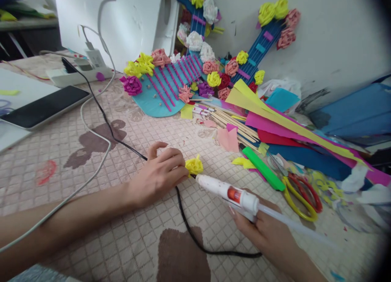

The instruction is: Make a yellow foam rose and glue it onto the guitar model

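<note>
Right at the left fingers (174,159) there's a little yellow paper flower (194,165), looks pinched, while the right fingers (244,225) grip a white glue gun (214,185), tip by the flower, can't tell if touching. I'd hold the flower steady, use small dabs and keep skin off that nozzle. Beyond the left fingers sits a blue guitar shape (149,104). No readable brands or labels.

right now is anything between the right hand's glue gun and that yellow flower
Nothing visible: the glue gun in the right hand reaches right up to the yellow flower beside the left hand.
</note>
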The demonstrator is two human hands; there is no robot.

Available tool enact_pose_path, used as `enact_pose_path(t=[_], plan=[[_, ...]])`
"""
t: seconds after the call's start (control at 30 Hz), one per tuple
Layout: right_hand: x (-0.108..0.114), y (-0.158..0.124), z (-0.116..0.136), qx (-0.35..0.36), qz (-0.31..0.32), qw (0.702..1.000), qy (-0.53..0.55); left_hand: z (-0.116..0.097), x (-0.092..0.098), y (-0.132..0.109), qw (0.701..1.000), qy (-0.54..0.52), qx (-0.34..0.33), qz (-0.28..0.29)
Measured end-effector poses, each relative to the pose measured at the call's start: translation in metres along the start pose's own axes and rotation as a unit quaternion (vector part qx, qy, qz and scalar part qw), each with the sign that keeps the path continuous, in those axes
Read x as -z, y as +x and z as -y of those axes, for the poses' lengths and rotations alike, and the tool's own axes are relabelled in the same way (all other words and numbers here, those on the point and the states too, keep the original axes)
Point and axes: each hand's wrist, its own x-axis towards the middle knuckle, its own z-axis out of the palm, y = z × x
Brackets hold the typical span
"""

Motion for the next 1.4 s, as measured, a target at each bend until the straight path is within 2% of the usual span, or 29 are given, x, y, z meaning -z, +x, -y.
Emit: enact_pose_path(t=[0.3, 0.63, 0.83, 1.13, 1.4], plan=[[0.0018, 0.0014, 0.0017, 0.011, 0.004, 1.000, -0.018, -0.0008, -0.0001, 0.0018, 1.000, -0.008, 0.005, 0.009], [-0.0013, -0.0007, -0.0033, -0.012, 0.008, 0.998, -0.055, -0.0004, -0.0002, 0.0025, 0.999, -0.024, 0.026, 0.023], [-0.0006, -0.0030, -0.0067, -0.006, -0.009, 0.995, -0.098, 0.0001, -0.0005, 0.0031, 0.997, -0.043, 0.047, 0.030], [0.0000, -0.0031, -0.0031, 0.002, -0.019, 0.998, -0.067, -0.0003, -0.0004, 0.0034, 0.998, -0.040, 0.043, 0.033], [-0.0025, -0.0011, -0.0033, -0.012, 0.002, 0.998, -0.056, -0.0006, -0.0006, 0.0032, 0.998, -0.033, 0.035, 0.033]])
